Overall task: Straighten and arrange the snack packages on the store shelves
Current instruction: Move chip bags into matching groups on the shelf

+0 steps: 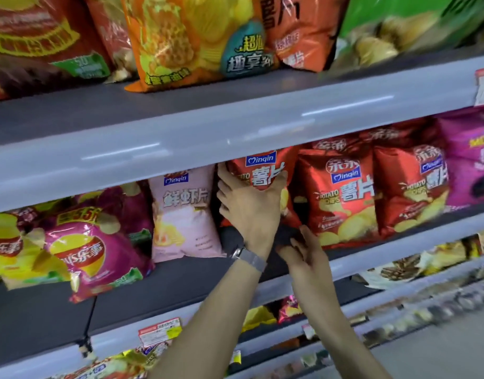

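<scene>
Forearms rise from the bottom edge toward the middle shelf (180, 280). Left hand (251, 206), wearing a watch (250, 257), spreads wide across the face of a red bag (262, 170), fingers at its left side, thumb at its right. Right hand (303, 250) reaches open-fingered beneath the bag's lower corner, holding nothing visible; contact cannot be told. The red bag stands tilted between a pink bag (184, 214) and two matching red bags (342, 198), well back from the shelf's front edge. Risks, as judged: a one-handed grip on slick film may slip; pushing sideways could topple the pink bag; squeezing could crush the chips.
</scene>
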`<state>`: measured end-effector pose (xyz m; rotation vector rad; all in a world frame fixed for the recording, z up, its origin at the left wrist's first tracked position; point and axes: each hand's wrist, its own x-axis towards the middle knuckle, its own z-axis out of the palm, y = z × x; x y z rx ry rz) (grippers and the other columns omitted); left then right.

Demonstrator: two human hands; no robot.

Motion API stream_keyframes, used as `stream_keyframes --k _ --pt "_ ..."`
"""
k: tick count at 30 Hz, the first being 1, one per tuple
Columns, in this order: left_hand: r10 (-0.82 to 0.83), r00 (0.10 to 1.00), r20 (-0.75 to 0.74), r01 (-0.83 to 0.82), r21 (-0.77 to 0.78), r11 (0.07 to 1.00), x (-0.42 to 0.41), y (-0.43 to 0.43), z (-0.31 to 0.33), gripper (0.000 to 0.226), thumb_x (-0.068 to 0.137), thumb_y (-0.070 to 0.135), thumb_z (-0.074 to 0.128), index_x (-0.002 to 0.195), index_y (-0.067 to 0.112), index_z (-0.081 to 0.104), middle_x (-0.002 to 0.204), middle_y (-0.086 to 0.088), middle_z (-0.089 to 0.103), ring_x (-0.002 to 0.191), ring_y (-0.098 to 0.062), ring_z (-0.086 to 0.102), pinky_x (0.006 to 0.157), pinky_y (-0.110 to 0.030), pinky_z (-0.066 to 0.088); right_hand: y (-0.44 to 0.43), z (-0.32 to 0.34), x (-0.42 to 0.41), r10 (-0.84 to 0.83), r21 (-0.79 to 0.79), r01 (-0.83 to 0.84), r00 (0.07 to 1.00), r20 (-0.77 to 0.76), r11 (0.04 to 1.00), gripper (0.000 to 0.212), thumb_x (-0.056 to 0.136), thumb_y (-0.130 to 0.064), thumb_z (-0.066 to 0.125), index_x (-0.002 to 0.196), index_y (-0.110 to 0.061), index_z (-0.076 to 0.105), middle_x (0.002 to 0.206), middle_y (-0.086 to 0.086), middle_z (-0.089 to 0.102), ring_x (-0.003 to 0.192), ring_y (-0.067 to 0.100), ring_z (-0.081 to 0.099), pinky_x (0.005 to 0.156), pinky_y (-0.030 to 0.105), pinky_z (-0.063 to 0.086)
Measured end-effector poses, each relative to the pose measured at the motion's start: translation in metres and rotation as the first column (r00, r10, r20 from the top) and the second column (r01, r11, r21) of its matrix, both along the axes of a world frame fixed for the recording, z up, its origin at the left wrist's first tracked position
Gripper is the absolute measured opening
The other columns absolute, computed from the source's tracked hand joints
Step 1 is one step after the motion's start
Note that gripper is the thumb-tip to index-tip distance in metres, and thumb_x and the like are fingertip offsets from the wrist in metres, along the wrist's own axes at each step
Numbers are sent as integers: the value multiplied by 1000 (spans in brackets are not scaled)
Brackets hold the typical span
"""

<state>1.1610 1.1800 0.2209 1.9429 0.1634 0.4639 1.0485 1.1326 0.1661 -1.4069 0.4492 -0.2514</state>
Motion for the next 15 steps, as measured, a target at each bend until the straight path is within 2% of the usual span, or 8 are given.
stream_keyframes --k 4,7,9,10,11,13,15 --pt "47 997 -61 -50 -57 997 10 0 -8 127 66 58 91 162 17 19 152 -13 43 141 -40 39 113 -58 34 5 3 7 104 -1 -104 995 -10 995 91 78 -30 67 161 -21 33 155 -2 46 137 5 45 106 29 43" --pt "-94 984 -154 75 -130 989 11 0 -11 131 68 62 90 164 21 11 158 -13 33 147 -37 31 119 -56 28 1 7 19 134 -58 -134 991 -12 989 88 73 -33 59 158 -25 39 152 -9 51 135 0 46 110 30 43" --pt "-220 962 -159 186 -205 961 12 4 -10 128 70 64 84 165 22 10 159 -14 30 147 -35 31 121 -52 28 -3 11 27 144 -73 -146 989 -27 987 71 74 -33 59 145 -31 51 141 -16 58 134 0 49 110 29 42" --pt "-264 954 -143 222 -255 941 15 8 -9 122 72 63 81 165 24 12 158 -13 31 146 -34 35 122 -49 30 -4 14 30 147 -77 -149 989 -30 986 65 75 -32 60 139 -36 51 134 -21 58 131 0 50 107 27 41" --pt "-290 948 -131 239 -311 920 17 13 -7 114 75 60 80 164 27 16 158 -11 33 143 -31 40 121 -47 33 -6 15 33 146 -85 -148 989 -32 985 65 78 -30 62 141 -40 49 132 -22 58 130 0 51 106 26 40" --pt "-324 937 -131 252 -390 886 21 24 -6 99 76 61 77 158 37 26 156 -6 44 138 -28 53 118 -50 42 -9 14 40 144 -105 -148 989 -42 983 66 90 -20 66 151 -36 45 138 -16 55 130 3 49 106 27 38" --pt "-367 920 -136 293 -383 876 21 36 -6 84 80 58 74 152 40 33 147 0 59 129 -22 63 112 -48 50 -9 14 43 156 -121 -161 986 -53 979 65 96 -14 63 155 -33 42 141 -13 53 130 4 48 105 28 36"
